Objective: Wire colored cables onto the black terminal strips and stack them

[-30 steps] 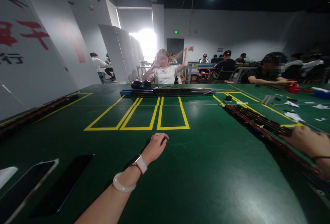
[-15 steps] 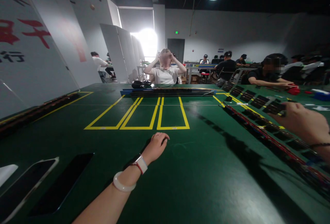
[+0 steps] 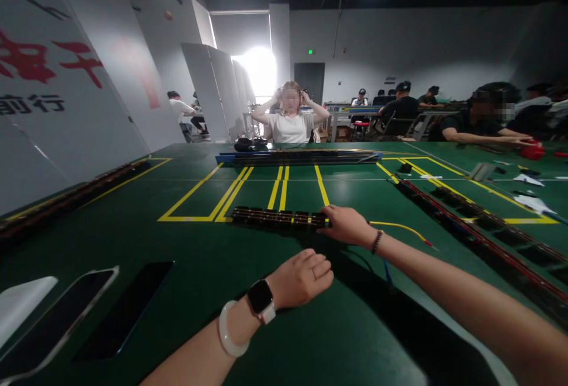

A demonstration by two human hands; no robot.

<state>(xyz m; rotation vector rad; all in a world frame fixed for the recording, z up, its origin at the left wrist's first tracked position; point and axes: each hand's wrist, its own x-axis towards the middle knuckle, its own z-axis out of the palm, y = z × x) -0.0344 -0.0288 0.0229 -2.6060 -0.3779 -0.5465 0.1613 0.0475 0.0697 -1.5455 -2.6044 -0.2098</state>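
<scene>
A black segmented strip with thin wires along it (image 3: 277, 218) lies crosswise in front of me, over the near ends of the yellow tape outlines (image 3: 189, 218). My right hand (image 3: 347, 224) is closed around its right end. A yellow wire (image 3: 402, 226) with a red tip trails to the right from behind that hand, and a blue wire end (image 3: 389, 273) hangs below the wrist. Nearer to me, my left hand (image 3: 302, 279) is curled with its back upward, apart from the strip. Nothing shows in its fingers; their tips are hidden underneath.
On the right lie more dark strips with red wires (image 3: 470, 235). Two dark phones (image 3: 57, 321) and a white object (image 3: 26, 300) rest at the left. Long dark bars (image 3: 297, 158) span the back edge. A person in white (image 3: 290, 128) sits opposite; another person works at the right.
My right hand has swung from the far right to the middle, bringing the black segmented strip with it. My left hand has shifted right and nearer to me, its fingers more curled.
</scene>
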